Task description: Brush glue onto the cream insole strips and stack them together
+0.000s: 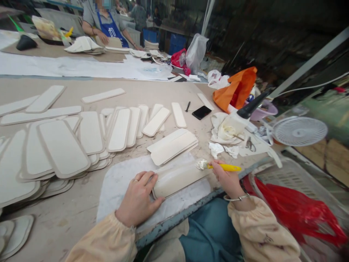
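My right hand (225,177) is closed round the yellow handle of a brush (227,167). White paste covers the brush's bristles, which touch the far right part of a long cream panel (178,181). My left hand (140,196) grips this panel's left end, thumb at the near edge and fingers over the top. Part of the panel's surface looks wet and glossy. Beneath it lies a white sheet (110,193) on the table. Just beyond the panel, a few similar cream pieces (174,145) lie stacked, overlapping one another.
Many cream panels (64,149) are piled at left. A phone (201,112), an orange bag (236,89), a paste-smeared cloth (222,127) and scissors (250,145) lie to the right. A red plastic bag (300,209) hangs past the table edge (163,227). A co-worker (109,27) sits opposite.
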The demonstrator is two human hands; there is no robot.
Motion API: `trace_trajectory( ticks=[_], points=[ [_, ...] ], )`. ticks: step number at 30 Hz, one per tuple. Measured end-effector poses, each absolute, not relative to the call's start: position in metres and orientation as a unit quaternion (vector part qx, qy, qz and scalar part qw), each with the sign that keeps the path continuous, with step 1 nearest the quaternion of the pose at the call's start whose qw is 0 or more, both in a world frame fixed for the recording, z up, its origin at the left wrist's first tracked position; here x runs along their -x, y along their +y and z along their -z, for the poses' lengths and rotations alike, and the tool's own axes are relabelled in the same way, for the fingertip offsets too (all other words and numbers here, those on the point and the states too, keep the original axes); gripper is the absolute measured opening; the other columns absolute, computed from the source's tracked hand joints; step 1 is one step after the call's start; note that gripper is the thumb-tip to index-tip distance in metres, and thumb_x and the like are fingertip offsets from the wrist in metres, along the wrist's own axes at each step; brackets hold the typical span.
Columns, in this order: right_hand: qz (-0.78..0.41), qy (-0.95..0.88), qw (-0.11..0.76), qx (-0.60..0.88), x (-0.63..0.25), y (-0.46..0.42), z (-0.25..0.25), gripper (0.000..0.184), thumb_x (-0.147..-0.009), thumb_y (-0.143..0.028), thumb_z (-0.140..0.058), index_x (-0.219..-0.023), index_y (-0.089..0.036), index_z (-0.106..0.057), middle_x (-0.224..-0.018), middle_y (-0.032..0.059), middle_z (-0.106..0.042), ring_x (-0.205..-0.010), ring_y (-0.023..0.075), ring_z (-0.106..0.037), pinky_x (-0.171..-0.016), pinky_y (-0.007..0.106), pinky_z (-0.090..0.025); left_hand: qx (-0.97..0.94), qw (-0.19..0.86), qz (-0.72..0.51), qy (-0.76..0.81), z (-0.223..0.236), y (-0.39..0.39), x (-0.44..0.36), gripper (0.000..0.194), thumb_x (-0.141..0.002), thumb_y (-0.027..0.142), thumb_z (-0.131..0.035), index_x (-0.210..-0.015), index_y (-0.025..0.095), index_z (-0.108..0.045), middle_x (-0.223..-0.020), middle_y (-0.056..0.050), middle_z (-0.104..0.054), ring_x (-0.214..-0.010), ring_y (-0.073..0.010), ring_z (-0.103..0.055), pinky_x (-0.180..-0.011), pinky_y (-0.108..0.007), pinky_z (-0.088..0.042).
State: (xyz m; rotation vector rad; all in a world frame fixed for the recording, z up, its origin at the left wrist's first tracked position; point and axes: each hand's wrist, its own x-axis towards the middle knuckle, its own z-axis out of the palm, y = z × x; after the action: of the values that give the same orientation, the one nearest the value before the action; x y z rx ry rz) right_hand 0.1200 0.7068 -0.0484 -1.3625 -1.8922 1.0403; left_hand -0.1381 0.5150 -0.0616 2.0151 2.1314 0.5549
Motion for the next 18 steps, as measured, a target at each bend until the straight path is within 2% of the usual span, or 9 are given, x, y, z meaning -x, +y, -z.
trace_trajectory(
  ticks=[2,5,9,13,18],
  points=[
    [-0.401,-0.684,0.304,0.529,-0.124,0.702,0.045,0.029,-0.085,-0.045,-0.051,-0.085,-0.018,-0.063,-0.052,-0.0050,-0.041,-0.045,0.0116,-0.036,-0.045,0.025,-0.030,-0.674,0.070,-0.187,0.711,0.063,0.515,0.138,0.059,-0.075,0.044,-0.066,-0.123,0.011,-0.054,-0.125,-0.014,-0.054,-0.116,-0.0322,-0.045,-0.095,-0.049,-0.046],
    [-0.477,-0.648,0.316,0.503,-0.111,0.672,0.040,0.030,-0.086,-0.047,-0.052,-0.088,-0.018,-0.061,-0.051,-0.0059,-0.038,-0.045,0.0110,-0.035,-0.043,0.024,-0.027,-0.677,0.063,-0.187,0.709,0.063,0.515,0.137,0.061,-0.074,0.045,-0.067,-0.123,0.012,-0.053,-0.125,-0.014,-0.055,-0.116,-0.0323,-0.046,-0.094,-0.049,-0.046],
    [-0.594,-0.670,0.224,0.386,-0.072,0.625,0.036,0.029,-0.091,-0.044,-0.049,-0.086,-0.018,-0.063,-0.055,-0.0051,-0.041,-0.049,0.0096,-0.037,-0.046,0.022,-0.028,-0.682,0.061,-0.180,0.706,0.062,0.515,0.136,0.063,-0.073,0.047,-0.068,-0.124,0.013,-0.053,-0.125,-0.013,-0.055,-0.116,-0.0322,-0.046,-0.095,-0.049,-0.046],
    [-0.597,-0.707,0.167,0.341,-0.055,0.617,0.037,0.026,-0.091,-0.037,-0.049,-0.081,-0.018,-0.064,-0.059,-0.0037,-0.046,-0.054,0.0094,-0.040,-0.051,0.022,-0.031,-0.681,0.064,-0.173,0.709,0.062,0.515,0.135,0.062,-0.073,0.047,-0.068,-0.124,0.013,-0.053,-0.126,-0.013,-0.056,-0.117,-0.0323,-0.046,-0.095,-0.049,-0.046],
    [-0.566,-0.690,0.183,0.412,-0.090,0.657,0.049,0.026,-0.089,-0.038,-0.049,-0.082,-0.018,-0.064,-0.053,-0.0054,-0.040,-0.048,0.0096,-0.035,-0.048,0.023,-0.029,-0.679,0.060,-0.173,0.711,0.063,0.514,0.136,0.062,-0.074,0.046,-0.067,-0.124,0.014,-0.053,-0.128,-0.013,-0.055,-0.117,-0.0329,-0.046,-0.093,-0.049,-0.047]
  ],
)
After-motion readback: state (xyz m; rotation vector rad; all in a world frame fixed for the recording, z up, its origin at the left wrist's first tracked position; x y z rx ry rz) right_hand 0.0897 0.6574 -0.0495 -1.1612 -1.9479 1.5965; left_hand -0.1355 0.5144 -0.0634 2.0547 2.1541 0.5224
